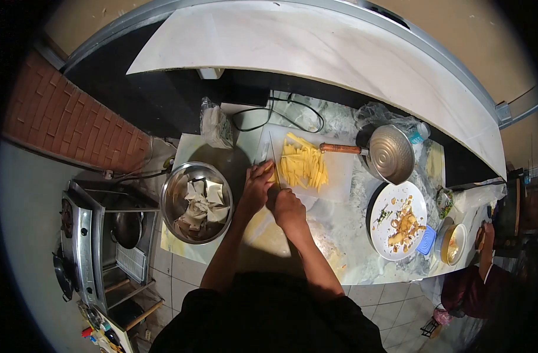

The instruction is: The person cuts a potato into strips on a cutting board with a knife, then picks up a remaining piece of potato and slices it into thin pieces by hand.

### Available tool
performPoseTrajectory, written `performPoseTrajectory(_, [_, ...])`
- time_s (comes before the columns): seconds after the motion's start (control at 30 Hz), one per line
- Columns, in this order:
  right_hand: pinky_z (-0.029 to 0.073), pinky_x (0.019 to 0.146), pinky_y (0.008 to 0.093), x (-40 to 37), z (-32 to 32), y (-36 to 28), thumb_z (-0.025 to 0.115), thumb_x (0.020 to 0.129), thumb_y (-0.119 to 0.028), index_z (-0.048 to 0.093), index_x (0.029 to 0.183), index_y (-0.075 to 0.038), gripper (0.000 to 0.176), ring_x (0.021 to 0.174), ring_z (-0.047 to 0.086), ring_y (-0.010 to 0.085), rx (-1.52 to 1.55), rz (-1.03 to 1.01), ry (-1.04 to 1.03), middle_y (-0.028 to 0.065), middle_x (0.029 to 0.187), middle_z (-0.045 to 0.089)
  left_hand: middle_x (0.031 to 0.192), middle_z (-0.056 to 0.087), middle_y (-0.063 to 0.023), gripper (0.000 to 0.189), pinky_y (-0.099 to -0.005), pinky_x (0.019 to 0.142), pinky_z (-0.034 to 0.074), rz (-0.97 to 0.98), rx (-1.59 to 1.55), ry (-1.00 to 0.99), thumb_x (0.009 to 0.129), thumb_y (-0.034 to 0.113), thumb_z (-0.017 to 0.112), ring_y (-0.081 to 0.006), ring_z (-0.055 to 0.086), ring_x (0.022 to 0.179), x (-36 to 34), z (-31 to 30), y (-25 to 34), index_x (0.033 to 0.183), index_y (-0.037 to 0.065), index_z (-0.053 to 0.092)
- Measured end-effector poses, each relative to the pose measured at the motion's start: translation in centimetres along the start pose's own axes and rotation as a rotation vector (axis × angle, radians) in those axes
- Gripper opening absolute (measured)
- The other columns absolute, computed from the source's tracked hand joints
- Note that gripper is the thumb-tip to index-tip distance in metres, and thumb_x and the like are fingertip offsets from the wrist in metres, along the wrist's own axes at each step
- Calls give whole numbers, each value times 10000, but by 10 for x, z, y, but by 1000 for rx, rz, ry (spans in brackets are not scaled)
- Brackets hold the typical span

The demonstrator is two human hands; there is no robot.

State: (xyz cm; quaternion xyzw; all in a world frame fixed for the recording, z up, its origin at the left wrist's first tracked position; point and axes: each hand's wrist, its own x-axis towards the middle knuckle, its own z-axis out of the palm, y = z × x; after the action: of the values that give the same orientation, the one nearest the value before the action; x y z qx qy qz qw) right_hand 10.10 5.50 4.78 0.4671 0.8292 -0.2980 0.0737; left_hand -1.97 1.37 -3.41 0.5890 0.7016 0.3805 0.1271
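Observation:
My right hand (289, 208) is wrapped round the handle of a kitchen knife (273, 154), its blade pointing away from me over a white cutting board (339, 182). Just left of the blade, my left hand (257, 185) has its fingers curled down on a yellow potato piece (272, 175), mostly hidden beneath them. To the right of the knife lies a loose heap of potato sticks (303, 165) on the board.
A steel bowl (170, 209) of folded wrapper sheets stands left. A wooden-handled saucepan (391, 154), a white plate (377, 241) of peelings and a blue lid (426, 240) are right. Behind lie a black cable (307, 112) and a bagged stack (216, 126). Another person's hand (487, 229) shows far right.

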Motion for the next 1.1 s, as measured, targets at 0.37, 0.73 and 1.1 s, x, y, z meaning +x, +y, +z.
performPoseTrajectory(0.37, [535, 651, 393, 11, 50, 29, 505, 841, -114, 503, 875, 48, 165, 744, 656, 322, 3, -40, 158, 211, 775, 634, 1285, 474, -127, 431, -409, 1002, 303, -23, -18, 64, 763, 23, 583, -344, 439, 1124, 4, -3, 8, 1191, 12, 531])
performPoseTrajectory(0.73, [526, 645, 414, 12, 38, 41, 522, 846, -189, 497, 898, 64, 260, 744, 646, 349, -29, -111, 181, 215, 771, 632, 1251, 461, -126, 458, -388, 949, 361, -50, -68, 58, 754, 6, 588, -331, 434, 1108, 1, -4, 10, 1208, 29, 535])
performPoseTrajectory(1.1, [488, 799, 430, 6, -7, 6, 528, 825, -116, 588, 968, 17, 204, 955, 604, 343, 31, -2, -54, 208, 1009, 609, 1274, 449, -105, 496, -377, 982, 341, -97, -42, 23, 753, 9, 595, -312, 405, 1154, -1, -4, 9, 1239, 50, 509])
